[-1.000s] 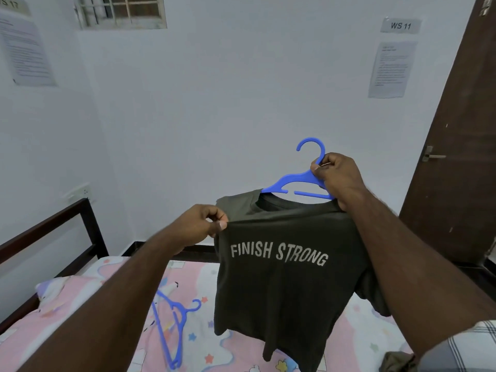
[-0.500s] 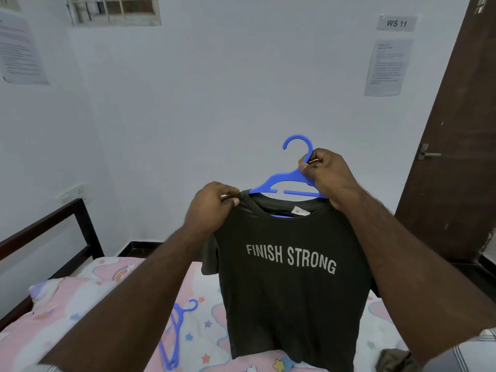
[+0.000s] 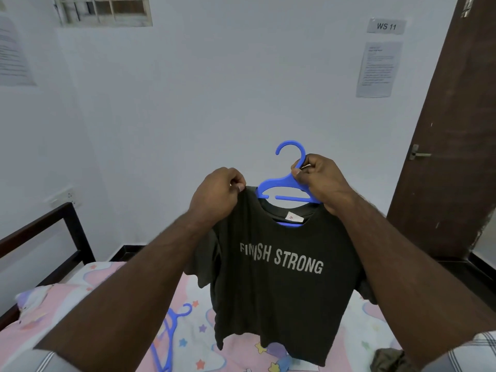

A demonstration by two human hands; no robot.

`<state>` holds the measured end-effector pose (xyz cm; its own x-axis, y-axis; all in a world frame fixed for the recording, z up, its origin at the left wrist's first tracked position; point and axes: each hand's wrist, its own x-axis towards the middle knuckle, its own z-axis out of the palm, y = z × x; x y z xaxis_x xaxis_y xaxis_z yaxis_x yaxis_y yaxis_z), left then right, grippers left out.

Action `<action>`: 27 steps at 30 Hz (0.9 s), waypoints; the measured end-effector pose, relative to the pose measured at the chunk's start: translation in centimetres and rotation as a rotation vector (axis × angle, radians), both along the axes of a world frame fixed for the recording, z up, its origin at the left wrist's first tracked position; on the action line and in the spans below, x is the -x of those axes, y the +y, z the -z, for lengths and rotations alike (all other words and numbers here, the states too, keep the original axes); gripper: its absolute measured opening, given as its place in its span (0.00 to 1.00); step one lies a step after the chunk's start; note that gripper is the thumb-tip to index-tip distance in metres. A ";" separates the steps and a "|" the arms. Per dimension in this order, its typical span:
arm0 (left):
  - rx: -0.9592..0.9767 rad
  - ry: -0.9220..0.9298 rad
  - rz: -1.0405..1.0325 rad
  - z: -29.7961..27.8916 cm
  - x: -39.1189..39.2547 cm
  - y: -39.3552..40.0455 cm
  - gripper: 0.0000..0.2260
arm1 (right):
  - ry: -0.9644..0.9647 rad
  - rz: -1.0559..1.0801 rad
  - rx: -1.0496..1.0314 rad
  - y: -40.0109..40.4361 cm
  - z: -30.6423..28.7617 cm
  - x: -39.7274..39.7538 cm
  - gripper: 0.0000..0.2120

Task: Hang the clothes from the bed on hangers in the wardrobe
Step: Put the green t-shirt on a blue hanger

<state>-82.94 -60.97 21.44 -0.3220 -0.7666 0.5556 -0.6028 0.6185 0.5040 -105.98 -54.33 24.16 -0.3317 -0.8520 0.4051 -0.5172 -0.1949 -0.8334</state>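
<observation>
White plaster wall behind; patterned cotton bedsheet (image 3: 102, 299) below, spare blue hangers (image 3: 169, 336) lying on it.
Right hand (image 3: 319, 178) grips moulded blue plastic hanger (image 3: 284, 183) at its neck; left hand (image 3: 217, 194) pinches shoulder seam of matte dark T-shirt (image 3: 284, 285), held above bed.

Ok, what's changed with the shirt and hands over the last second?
The left hand moved up from the sleeve to the shoulder of the dark green "FINISH STRONG" T-shirt, pulling it over the blue plastic hanger. The right hand grips the hanger neck as before.
</observation>
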 end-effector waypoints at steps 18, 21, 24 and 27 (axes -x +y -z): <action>-0.128 0.088 -0.030 1.1 -2.0 -0.6 0.07 | 0.100 -0.003 -0.029 2.3 2.3 5.7 0.09; -0.112 0.107 -0.047 0.9 -3.4 -1.1 0.07 | -0.026 -0.053 -0.152 4.2 4.2 9.0 0.10; -0.105 0.101 -0.062 0.9 -4.2 -1.5 0.08 | -0.111 -0.168 -0.241 4.8 5.5 10.0 0.10; -0.121 0.099 -0.071 0.9 -4.9 -1.6 0.07 | -0.024 -0.118 -0.235 4.8 5.8 10.6 0.10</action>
